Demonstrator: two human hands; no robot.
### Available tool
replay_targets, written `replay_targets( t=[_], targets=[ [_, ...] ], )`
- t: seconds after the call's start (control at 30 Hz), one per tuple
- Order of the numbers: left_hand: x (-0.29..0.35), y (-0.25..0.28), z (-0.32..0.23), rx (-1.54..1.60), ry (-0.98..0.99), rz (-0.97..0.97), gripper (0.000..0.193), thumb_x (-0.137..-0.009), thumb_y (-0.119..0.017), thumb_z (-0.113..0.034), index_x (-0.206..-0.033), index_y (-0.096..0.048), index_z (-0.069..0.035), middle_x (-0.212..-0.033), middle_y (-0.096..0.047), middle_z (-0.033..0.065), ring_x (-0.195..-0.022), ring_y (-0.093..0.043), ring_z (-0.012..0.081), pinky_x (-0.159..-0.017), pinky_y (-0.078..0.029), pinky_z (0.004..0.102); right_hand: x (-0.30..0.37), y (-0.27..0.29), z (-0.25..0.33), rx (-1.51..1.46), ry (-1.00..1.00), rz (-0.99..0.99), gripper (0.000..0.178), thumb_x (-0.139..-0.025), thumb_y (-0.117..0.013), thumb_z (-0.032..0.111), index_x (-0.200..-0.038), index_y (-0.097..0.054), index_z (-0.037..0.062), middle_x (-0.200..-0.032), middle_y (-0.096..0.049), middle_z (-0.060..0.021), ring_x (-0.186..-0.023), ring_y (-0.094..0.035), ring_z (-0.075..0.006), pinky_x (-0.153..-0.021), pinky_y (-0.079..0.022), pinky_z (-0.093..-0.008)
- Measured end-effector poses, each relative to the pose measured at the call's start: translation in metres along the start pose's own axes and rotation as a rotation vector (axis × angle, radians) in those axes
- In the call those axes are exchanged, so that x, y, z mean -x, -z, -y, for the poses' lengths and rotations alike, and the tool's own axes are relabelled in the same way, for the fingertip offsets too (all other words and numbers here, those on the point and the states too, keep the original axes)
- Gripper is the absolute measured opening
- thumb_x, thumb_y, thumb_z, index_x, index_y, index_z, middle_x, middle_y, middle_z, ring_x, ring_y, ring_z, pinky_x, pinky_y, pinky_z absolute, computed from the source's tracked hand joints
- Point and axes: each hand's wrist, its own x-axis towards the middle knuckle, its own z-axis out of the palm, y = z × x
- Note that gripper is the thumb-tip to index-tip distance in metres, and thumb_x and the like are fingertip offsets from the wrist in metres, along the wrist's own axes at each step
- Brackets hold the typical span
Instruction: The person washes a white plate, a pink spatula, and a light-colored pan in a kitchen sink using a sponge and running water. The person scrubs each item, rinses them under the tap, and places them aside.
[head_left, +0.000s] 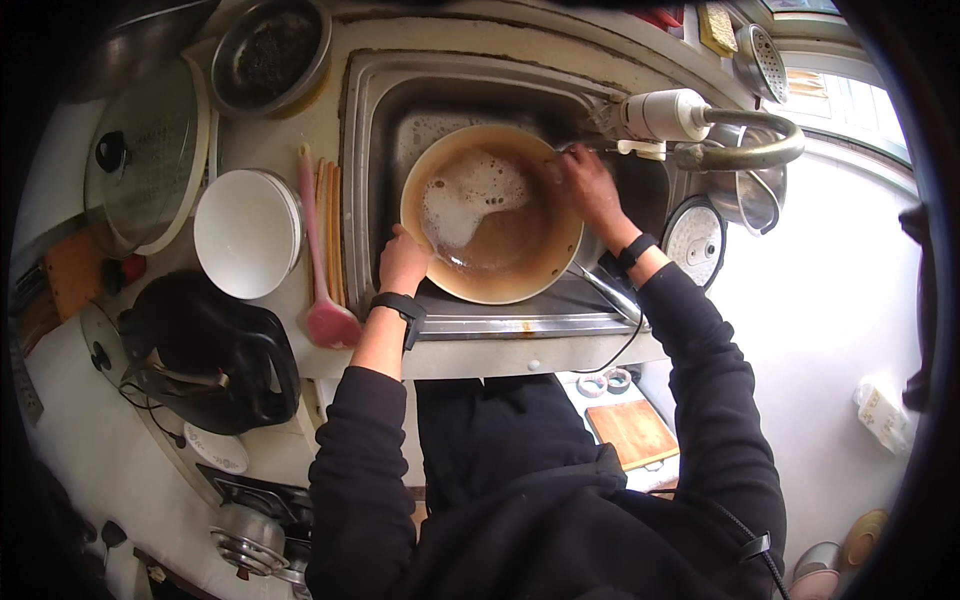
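A wide pan [545, 235] with a tan inside sits in the steel sink [385, 110]. It holds brownish water with patches of white foam [455, 205]. My left hand [403, 262] is closed on the pan's left rim. At the far right rim is my right hand [592, 190], its fingers bent together just below the faucet; what they hold, if anything, is hard to make out. The pan's silver handle [605, 292] points to the near right, under my right forearm. A white filter [660, 115] is fitted on the curved faucet [765, 150].
Left of the sink lie a pink spatula [325, 310] and several wooden chopsticks [328, 220]. Beside them are stacked white bowls [245, 235], a metal basin [270, 60], a glass lid [145, 160] and a black appliance [205, 350]. A round perforated plate [695, 240] stands right of the sink.
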Motion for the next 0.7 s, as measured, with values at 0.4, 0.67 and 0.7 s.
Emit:
replay_targets(
  t=[0.4,0.67,0.7],
  targets=[
    [-0.005,-0.015,0.016,-0.056,-0.09,-0.111,0.029,-0.091,-0.053,-0.013,-0.109,-0.048,0.009,-0.085,-0.068,0.0324,-0.07,-0.071,0.041,-0.069,-0.058,0.05,-0.053,-0.1,0.048,0.196,0.568,0.435,0.044,-0.091,-0.055,0.02,-0.135,-0.058,0.0168,-0.148,-0.047,-0.0097,-0.135,-0.046,-0.0259,-0.11,-0.041,-0.0426],
    [0.008,0.005,-0.012,0.151,0.095,0.044,0.028,-0.092,-0.048,-0.008,-0.112,-0.048,0.011,-0.077,-0.069,0.0269,-0.058,-0.07,0.0332,-0.052,-0.059,0.041,0.074,-0.019,0.048,0.065,0.301,0.934,0.046,-0.096,-0.052,0.04,-0.132,-0.061,0.0126,-0.146,-0.048,-0.0161,-0.132,-0.047,-0.0365,-0.113,-0.037,-0.0473],
    [0.01,0.006,-0.016,0.157,0.094,0.066,0.028,-0.092,-0.048,-0.007,-0.114,-0.048,0.011,-0.078,-0.069,0.0269,-0.058,-0.07,0.0327,-0.05,-0.059,0.0404,0.084,-0.017,0.065,-0.122,0.228,1.147,0.049,-0.098,-0.049,0.045,-0.131,-0.062,0.0109,-0.148,-0.045,-0.0183,-0.134,-0.045,-0.039,-0.114,-0.035,-0.0485]
  ],
)
